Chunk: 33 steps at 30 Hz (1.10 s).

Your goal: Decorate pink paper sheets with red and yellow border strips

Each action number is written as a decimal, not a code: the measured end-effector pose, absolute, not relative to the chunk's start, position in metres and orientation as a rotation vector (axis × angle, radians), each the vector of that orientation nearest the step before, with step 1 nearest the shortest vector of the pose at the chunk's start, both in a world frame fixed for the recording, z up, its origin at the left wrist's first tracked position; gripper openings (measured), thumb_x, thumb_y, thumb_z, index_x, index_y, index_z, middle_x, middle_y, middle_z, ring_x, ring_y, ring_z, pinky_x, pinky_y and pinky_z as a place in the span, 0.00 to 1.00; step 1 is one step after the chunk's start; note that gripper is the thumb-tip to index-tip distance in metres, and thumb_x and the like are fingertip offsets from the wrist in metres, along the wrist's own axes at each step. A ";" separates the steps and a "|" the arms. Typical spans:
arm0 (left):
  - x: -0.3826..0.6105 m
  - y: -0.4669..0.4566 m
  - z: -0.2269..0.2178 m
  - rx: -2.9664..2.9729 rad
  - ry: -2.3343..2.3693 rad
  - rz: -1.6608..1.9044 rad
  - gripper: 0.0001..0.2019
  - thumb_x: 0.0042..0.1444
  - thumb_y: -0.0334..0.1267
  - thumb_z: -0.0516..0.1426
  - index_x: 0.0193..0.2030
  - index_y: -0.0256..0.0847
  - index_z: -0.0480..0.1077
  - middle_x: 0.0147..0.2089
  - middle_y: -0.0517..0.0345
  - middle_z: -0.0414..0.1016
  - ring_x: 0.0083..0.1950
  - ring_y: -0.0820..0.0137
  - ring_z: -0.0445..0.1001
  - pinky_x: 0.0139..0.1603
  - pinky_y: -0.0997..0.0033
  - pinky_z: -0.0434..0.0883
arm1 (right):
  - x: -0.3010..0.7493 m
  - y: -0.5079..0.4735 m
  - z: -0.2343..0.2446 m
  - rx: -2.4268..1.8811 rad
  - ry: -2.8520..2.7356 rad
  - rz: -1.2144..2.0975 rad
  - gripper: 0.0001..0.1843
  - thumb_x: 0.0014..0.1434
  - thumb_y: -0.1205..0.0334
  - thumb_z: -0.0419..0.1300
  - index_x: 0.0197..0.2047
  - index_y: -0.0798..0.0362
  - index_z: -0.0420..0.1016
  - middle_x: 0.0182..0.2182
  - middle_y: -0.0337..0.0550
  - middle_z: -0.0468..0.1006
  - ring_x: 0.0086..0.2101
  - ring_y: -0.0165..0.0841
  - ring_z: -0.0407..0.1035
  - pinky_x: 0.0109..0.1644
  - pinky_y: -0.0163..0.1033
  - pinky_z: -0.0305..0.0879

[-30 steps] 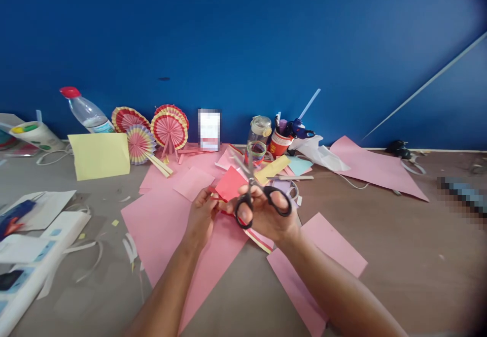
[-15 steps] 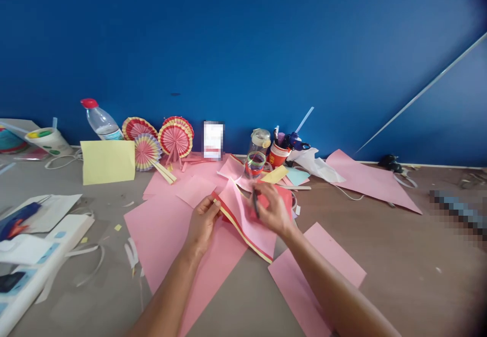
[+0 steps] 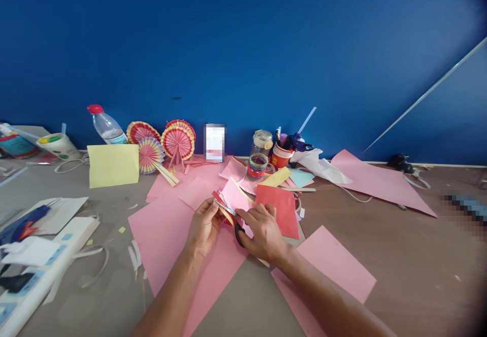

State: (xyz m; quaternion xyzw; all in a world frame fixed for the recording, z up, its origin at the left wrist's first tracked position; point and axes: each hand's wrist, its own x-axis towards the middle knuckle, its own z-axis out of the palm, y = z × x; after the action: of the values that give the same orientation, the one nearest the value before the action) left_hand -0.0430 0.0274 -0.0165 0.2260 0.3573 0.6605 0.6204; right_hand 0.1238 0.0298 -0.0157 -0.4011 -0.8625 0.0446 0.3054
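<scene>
My left hand [image 3: 203, 224] pinches one end of a layered paper strip [image 3: 233, 200] of pink, red and yellow. My right hand [image 3: 262, 230] grips black-handled scissors [image 3: 233, 216], whose blades point left at the strip beside my left thumb. A red sheet [image 3: 279, 208] lies just right of my right hand. Both hands hover over large pink sheets [image 3: 162, 230] on the table.
Folded paper fans [image 3: 167, 141] lean against the blue wall, with a water bottle [image 3: 106, 125], a yellow sheet [image 3: 113, 165], a jar [image 3: 259, 149] and a red cup of tools [image 3: 282, 153]. More pink sheets [image 3: 376, 179] lie right; white packaging [image 3: 34, 256] lies left.
My right hand lowered the raised scissors and brought the blades to the strip near my left hand. The red sheet now lies flat on the table to the right.
</scene>
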 end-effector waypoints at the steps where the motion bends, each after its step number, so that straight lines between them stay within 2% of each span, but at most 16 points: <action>1: -0.042 0.027 -0.016 0.513 0.818 1.510 0.11 0.43 0.38 0.67 0.29 0.37 0.71 0.27 0.62 0.71 0.29 0.75 0.68 0.35 0.73 0.68 | 0.123 0.030 -0.017 -1.073 -2.283 0.110 0.17 0.54 0.63 0.56 0.48 0.55 0.73 0.28 0.43 0.76 0.35 0.36 0.62 0.43 0.43 0.47; 11: -0.041 0.027 -0.015 0.484 0.817 1.497 0.09 0.45 0.38 0.66 0.28 0.38 0.71 0.27 0.62 0.69 0.29 0.75 0.67 0.32 0.74 0.66 | 0.117 0.029 -0.019 -1.116 -2.296 0.060 0.17 0.56 0.63 0.56 0.49 0.54 0.72 0.28 0.42 0.76 0.35 0.35 0.63 0.42 0.42 0.45; 18: -0.042 0.027 -0.014 0.501 0.870 1.519 0.13 0.44 0.39 0.67 0.24 0.37 0.66 0.22 0.67 0.62 0.25 0.79 0.61 0.30 0.76 0.64 | 0.118 0.030 -0.021 -1.110 -2.322 0.034 0.18 0.58 0.64 0.55 0.51 0.54 0.71 0.27 0.41 0.76 0.34 0.35 0.63 0.41 0.42 0.44; 33: -0.044 0.029 -0.020 0.516 0.940 1.541 0.13 0.44 0.42 0.66 0.26 0.38 0.67 0.22 0.66 0.63 0.24 0.79 0.61 0.30 0.76 0.64 | 0.119 0.030 -0.019 -1.119 -2.329 0.004 0.16 0.59 0.67 0.54 0.51 0.54 0.72 0.27 0.42 0.74 0.35 0.36 0.63 0.39 0.42 0.43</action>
State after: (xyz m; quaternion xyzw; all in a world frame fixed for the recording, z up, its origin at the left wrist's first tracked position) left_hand -0.0435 0.0289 -0.0196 0.2218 0.4040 0.6622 0.5908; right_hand 0.1192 0.0298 -0.0188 -0.4162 -0.8665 0.0015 0.2754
